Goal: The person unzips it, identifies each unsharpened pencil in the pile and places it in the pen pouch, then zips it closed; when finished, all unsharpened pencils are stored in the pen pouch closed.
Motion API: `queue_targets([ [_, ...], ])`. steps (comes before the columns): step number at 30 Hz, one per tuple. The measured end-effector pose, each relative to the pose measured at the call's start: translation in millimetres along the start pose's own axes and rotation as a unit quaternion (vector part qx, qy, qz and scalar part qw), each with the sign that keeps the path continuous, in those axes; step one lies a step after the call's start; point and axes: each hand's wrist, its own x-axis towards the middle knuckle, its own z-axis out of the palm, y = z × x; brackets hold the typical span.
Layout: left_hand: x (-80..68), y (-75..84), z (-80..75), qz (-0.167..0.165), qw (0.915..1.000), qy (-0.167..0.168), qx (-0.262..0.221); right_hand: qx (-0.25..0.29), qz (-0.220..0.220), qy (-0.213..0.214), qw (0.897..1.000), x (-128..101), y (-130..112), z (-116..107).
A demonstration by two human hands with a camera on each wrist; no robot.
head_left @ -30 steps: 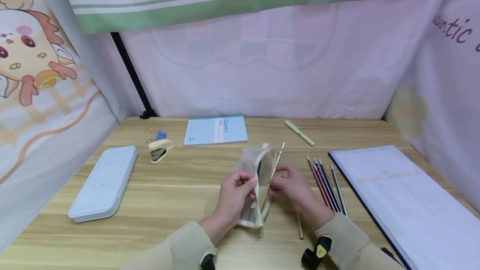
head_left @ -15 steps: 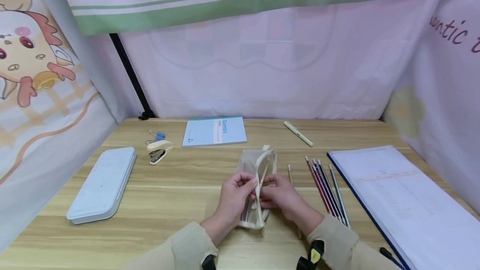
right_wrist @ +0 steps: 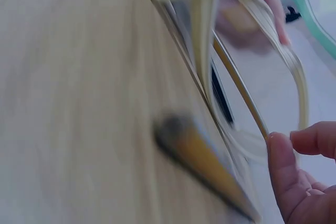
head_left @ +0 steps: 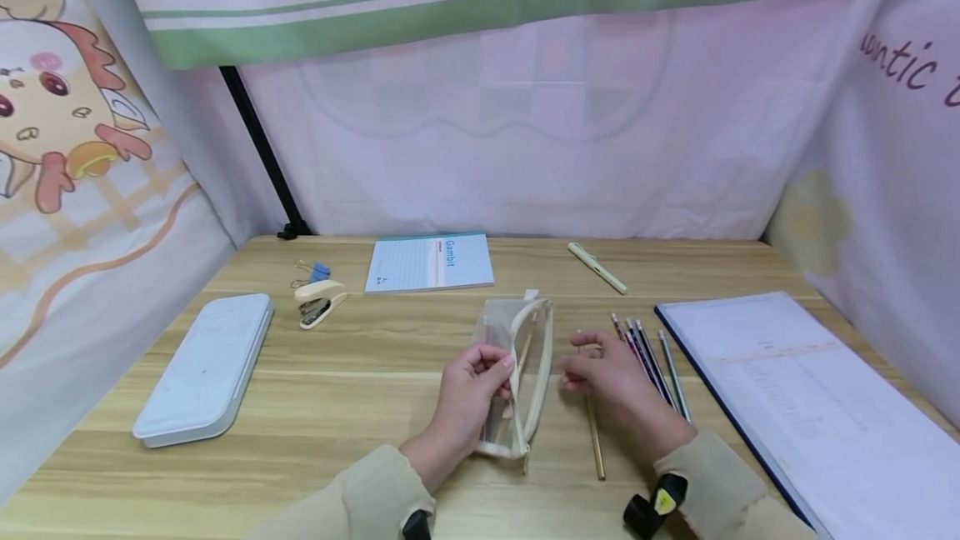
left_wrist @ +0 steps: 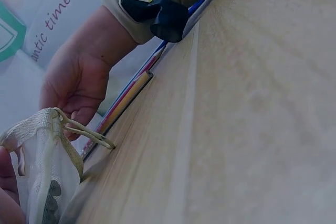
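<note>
The mesh pencil pouch (head_left: 517, 373) lies mid-counter (head_left: 337, 390), its zip mouth held open by the left hand (head_left: 468, 394), which pinches the near rim. It looks light, soft and floppy, so it is best gripped at the stiffer zip edge. The right hand (head_left: 611, 377), fingers relaxed, holds nothing and hovers over a loose gold pencil (head_left: 595, 440). The notebook (head_left: 429, 262) reads "Gambit"; the curtain (head_left: 900, 65) shows "antic".

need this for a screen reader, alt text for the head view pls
A person's left hand grips the edge of an open cream mesh pencil pouch on a light wooden desk, while the right hand hovers over a gold pencil. A row of coloured pencils lies to the right.
</note>
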Motion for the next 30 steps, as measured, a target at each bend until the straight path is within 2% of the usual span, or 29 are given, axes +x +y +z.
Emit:
queue_targets([
  [4,0.0,-0.1,-1.1,0.002,1.0,0.0,0.0,-0.068,-0.004,0.006,0.998,2,1,-16],
  [8,-0.2,0.4,-2.2,0.004,1.0,0.0,0.001,-0.135,0.004,0.004,0.991,2,2,-26],
  [19,-0.5,0.7,-2.3,0.0,1.0,0.004,0.006,-0.266,0.023,-0.027,0.963,1,8,-26],
  [23,-0.3,0.2,-2.7,0.002,1.0,0.005,0.007,-0.296,0.02,-0.037,0.954,2,6,-26],
  [27,-0.4,0.4,-2.7,0.003,1.0,0.004,0.007,-0.305,0.03,-0.053,0.95,3,3,-27],
  [30,-0.2,0.0,-2.6,0.003,1.0,0.004,0.007,-0.283,0.036,-0.064,0.956,3,2,-29],
])
